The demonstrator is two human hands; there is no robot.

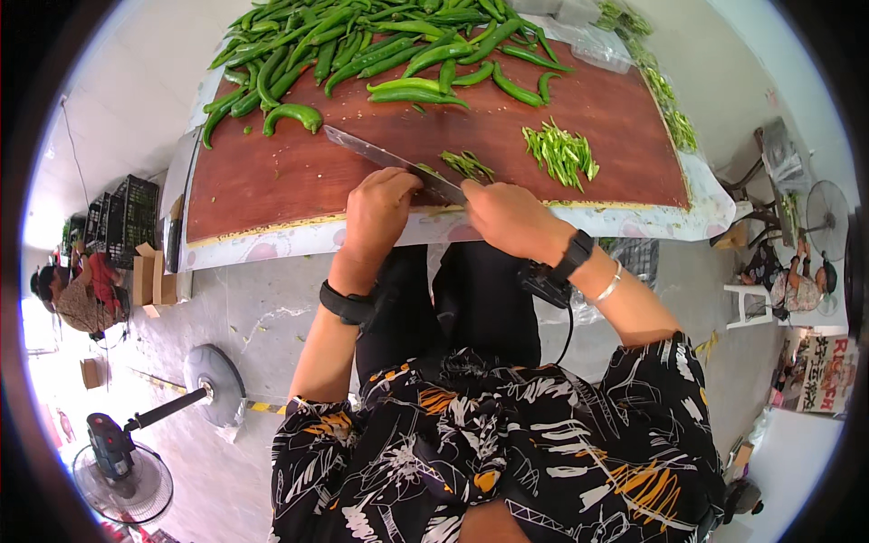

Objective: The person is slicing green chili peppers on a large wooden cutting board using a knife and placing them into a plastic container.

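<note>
My right hand (511, 217) is wrapped round the handle of a kitchen knife (371, 152). Its long blade points to the far left across the reddish-brown board (281, 195). Close to the blade's near side, my left hand (380, 206) is closed with bent fingers; whatever it holds is hidden behind them. Just beyond the blade lie a few thin green chilli strips (467, 166). A heap of sliced green chillies (559, 156) sits to the right. Whole long green chillies (362, 45) are piled at the far side, with one curved chilli (293, 118) near the knife tip.
Clear plastic boxes (602, 50) stand at the board's far right. A white patterned cover (308, 246) shows along the near edge. On the floor at left are a fan (122, 475), cardboard boxes (152, 279) and black crates (127, 217). Other people sit at far left and far right.
</note>
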